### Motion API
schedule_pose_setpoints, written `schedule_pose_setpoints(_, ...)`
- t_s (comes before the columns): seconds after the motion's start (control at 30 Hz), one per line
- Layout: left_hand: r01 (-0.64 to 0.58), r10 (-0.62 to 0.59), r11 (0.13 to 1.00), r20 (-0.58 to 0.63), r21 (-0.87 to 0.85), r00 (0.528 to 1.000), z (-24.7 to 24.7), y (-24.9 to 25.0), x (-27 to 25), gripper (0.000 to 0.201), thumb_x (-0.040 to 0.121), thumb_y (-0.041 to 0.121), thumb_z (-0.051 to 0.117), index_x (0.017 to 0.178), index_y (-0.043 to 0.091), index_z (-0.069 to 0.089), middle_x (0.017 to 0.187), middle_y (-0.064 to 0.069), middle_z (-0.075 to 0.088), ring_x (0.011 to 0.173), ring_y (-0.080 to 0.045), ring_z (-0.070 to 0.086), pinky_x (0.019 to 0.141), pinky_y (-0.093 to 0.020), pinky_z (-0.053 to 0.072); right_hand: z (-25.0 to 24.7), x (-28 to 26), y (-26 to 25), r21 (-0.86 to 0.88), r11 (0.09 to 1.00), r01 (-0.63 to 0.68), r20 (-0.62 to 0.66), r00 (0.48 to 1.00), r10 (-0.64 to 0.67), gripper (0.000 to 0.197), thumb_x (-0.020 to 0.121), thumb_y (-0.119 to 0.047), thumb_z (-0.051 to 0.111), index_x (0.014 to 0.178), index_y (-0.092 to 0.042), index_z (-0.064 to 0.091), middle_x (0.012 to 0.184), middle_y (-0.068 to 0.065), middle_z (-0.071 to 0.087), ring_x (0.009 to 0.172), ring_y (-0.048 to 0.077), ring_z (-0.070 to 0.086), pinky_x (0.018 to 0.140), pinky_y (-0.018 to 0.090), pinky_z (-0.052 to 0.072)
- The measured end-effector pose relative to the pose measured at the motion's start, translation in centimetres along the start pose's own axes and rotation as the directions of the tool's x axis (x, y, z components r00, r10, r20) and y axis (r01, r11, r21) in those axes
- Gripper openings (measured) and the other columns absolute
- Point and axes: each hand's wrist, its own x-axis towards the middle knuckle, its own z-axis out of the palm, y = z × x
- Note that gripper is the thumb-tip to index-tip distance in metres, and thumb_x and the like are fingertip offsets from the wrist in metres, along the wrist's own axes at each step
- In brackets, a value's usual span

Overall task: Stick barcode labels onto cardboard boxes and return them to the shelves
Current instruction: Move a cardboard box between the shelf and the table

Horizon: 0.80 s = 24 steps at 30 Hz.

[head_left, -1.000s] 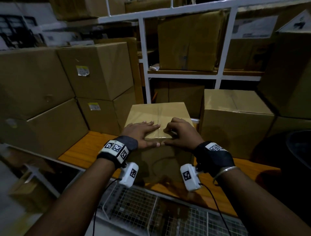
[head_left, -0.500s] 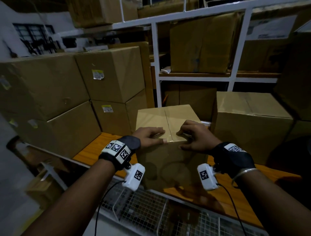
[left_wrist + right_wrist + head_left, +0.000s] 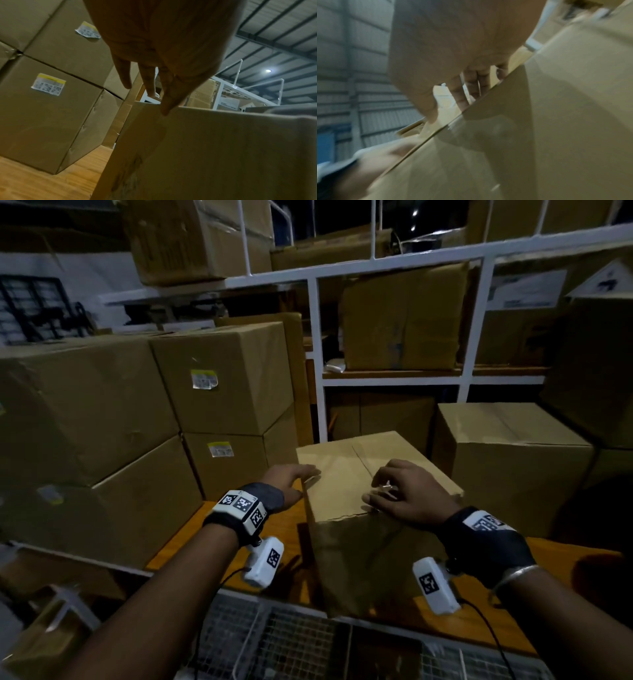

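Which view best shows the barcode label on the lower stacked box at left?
Left wrist: the lower box's label is large, its yellow strip and code blocks visible. The head view shows it small and blurred. The right wrist view misses it.

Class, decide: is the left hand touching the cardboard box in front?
Touching. In the head view, the left hand lies with straight fingers on the cardboard box, at its top left edge.

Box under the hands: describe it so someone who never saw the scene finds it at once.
On the orange wooden shelf board, between the stacked labelled cartons and a lone carton, stands the box nearest the camera. Alone among them, both hands touch it: left hand at its corner, right hand on top.
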Motion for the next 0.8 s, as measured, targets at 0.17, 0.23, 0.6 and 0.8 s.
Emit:
schedule_pose_setpoints(0.17,-0.14,0.136,0.985,0.041,0.106,0.99,-0.1,-1.8,1.8,0.068,0.086,0.006,0.07,0.146,0.022,0.043,0.153,0.007,0.037,0.142,-0.016,0.032,0.094,-0.008,0.026,1.5,0.7,-5.4,-0.012,1.0,0.001,-0.028,1.0,-0.001,0.044,0.088,-0.061,0.061,0.108,-0.022,0.067,0.1,-0.008,0.058,0.086,0.009,0.057,0.073,0.035,0.055)
schedule_pose_setpoints(0.23,-0.202,0.183,0.955,0.107,0.215,0.977,-0.2,-2.5,2.6,0.072,0.086,0.016,0.072,0.149,0.026,0.038,0.156,0.009,0.032,0.146,-0.019,0.023,0.111,-0.02,0.02,2.2,1.2,-7.2,-0.064,0.998,-0.022,0.041,0.999,0.025,0.048,0.086,-0.066,0.061,0.106,-0.024,0.067,0.1,-0.007,0.058,0.086,0.011,0.057,0.072,0.035,0.055)
schedule_pose_setpoints(0.6,-0.362,0.362,0.92,0.029,0.147,0.932,0.5,-5.1,3.0,0.062,0.084,0.017,0.075,0.14,0.018,0.049,0.148,-0.002,0.044,0.14,-0.022,0.033,0.11,-0.027,0.025,3.8,2.4,-10.1,-0.211,0.947,-0.243,0.131,0.953,0.274,0.063,0.069,-0.078,0.068,0.11,-0.03,0.061,0.102,-0.009,0.05,0.095,0.013,0.049,0.08,0.039,0.054)
schedule_pose_setpoints(0.8,-0.354,0.36,0.916,0.003,0.191,0.933,0.3,-5.6,1.6,0.053,0.083,0.035,0.074,0.132,0.032,0.054,0.129,0.006,0.054,0.119,-0.017,0.049,0.097,-0.035,0.042,2.8,1.6,-10.6,-0.193,0.947,-0.256,0.136,0.949,0.284,0.056,0.07,-0.062,0.078,0.113,-0.03,0.062,0.103,-0.009,0.053,0.094,0.012,0.049,0.075,0.033,0.051)
